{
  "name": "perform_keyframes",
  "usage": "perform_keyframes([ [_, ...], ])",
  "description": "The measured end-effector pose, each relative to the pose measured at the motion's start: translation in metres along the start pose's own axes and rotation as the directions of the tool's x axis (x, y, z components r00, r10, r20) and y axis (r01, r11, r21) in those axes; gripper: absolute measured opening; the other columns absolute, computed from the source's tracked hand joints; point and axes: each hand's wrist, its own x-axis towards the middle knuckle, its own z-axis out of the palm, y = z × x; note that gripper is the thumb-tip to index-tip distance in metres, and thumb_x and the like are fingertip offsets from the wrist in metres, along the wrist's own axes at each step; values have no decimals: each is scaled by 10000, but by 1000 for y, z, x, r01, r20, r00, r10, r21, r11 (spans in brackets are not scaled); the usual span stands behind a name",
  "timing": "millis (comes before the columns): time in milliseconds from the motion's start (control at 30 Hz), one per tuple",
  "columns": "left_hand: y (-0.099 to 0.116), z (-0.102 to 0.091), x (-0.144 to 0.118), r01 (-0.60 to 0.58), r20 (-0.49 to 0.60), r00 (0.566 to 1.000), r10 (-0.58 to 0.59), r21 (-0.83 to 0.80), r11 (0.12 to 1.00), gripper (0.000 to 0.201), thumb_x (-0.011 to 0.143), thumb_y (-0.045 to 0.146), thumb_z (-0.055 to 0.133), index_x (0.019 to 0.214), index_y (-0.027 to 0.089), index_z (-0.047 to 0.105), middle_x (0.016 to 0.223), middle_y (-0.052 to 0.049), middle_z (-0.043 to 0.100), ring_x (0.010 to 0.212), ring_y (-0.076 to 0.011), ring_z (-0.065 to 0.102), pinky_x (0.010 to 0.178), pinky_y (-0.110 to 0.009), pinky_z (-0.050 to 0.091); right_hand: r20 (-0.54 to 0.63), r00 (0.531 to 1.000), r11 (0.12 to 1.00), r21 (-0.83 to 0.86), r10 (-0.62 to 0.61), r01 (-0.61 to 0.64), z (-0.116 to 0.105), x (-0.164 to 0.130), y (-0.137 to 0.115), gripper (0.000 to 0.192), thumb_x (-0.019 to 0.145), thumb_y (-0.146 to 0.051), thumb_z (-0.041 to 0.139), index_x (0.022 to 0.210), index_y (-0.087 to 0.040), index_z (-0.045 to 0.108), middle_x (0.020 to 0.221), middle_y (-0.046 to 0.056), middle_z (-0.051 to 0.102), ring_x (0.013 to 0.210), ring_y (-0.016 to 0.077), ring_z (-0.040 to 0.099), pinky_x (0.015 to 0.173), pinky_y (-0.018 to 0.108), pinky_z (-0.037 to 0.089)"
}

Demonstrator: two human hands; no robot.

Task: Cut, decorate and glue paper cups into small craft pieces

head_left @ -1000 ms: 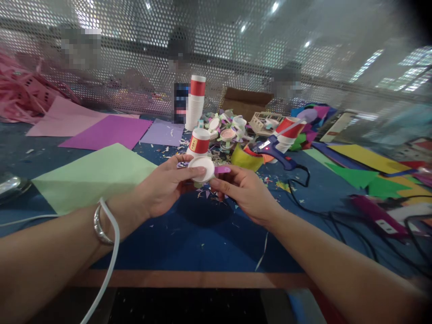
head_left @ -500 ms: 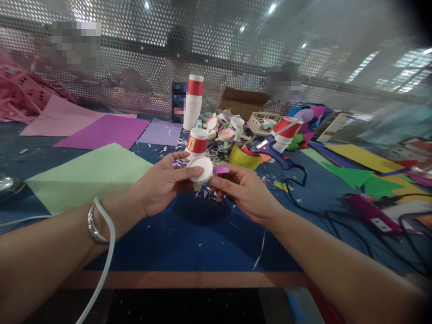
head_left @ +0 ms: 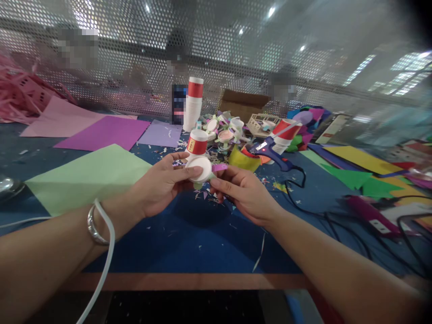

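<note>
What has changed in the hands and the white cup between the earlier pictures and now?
Almost nothing. Both hands keep their hold: the left hand still grips the white cup, and the right hand still pinches the purple paper piece beside it. The glue gun stays put.

I see both forearms stretched forward over the desk (head_left: 202, 234), converging above its blue surface. My left hand (head_left: 158, 186) curls with the thumb on top and fingertips pinched closed. My right hand (head_left: 245, 191) meets it fingertip to fingertip, palm turned leftward, fingers pinched too. A bracelet (head_left: 92, 225) circles the left wrist.
</note>
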Motion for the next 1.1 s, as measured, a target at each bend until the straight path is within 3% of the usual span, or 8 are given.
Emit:
perform_keyframes([
  [367,1,-3,-2,-33,72,997,28,61,998,618,734,68,831,1243,191,504,1054,-38,719,853,-132,676,714,-231,517,-7,1000,1000,0,-30,30,-1,-1,-2,187,839,-340,793,963,-211,737,767,-12,623,620,96,528,575,246,466],
  [667,0,-2,1,-131,10,991,131,19,991,662,701,27,830,1221,219,468,944,-13,702,845,-150,680,753,-257,573,-19,1000,1000,14,17,-16,-2,0,0,190,835,-326,794,955,-210,704,794,-12,618,659,100,534,583,235,472],
  [867,-6,0,-1,-152,41,988,151,24,988,683,673,38,856,1187,226,446,976,-23,717,905,-173,686,748,-264,579,-16,999,999,10,32,-32,1,1,-2,238,805,-320,819,947,-187,681,806,-14,611,653,86,528,569,218,470],
  [1100,-7,-5,0,-179,88,982,168,140,974,662,679,110,881,1194,206,478,964,-10,710,856,-141,667,752,-241,535,-24,1000,999,-34,20,-20,2,-1,-6,226,819,-333,805,916,-175,675,770,-21,609,616,77,524,551,222,454],
])
